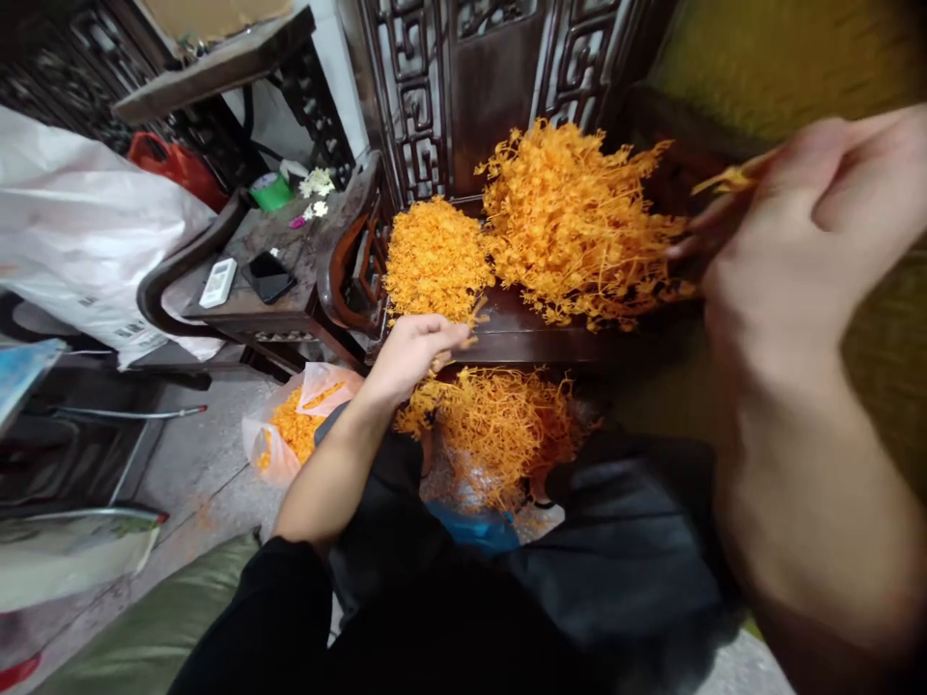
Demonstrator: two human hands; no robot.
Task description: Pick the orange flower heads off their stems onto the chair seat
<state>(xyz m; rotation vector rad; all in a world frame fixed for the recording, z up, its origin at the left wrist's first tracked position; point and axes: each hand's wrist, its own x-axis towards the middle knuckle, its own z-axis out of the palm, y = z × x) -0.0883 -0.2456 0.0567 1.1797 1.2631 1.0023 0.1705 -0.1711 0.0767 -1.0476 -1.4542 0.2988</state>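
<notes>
My left hand is closed in a pinch, with thin orange plastic-looking bits showing at its fingertips. It hovers at the front edge of the dark wooden seat, just before a low pile of small orange pieces. Off to the right, my right hand is slightly blurred and pinches a thin orange sprig. Left of that hand lies a big heap of branching orange sprigs on the seat. Below, between my legs, a mass of orange stems is gathered low down.
A clear bag with orange pieces stands on the floor at left. On the side table lie a black phone, a white device and green tape. A large white sack is further left. Blue plastic shows below the stems.
</notes>
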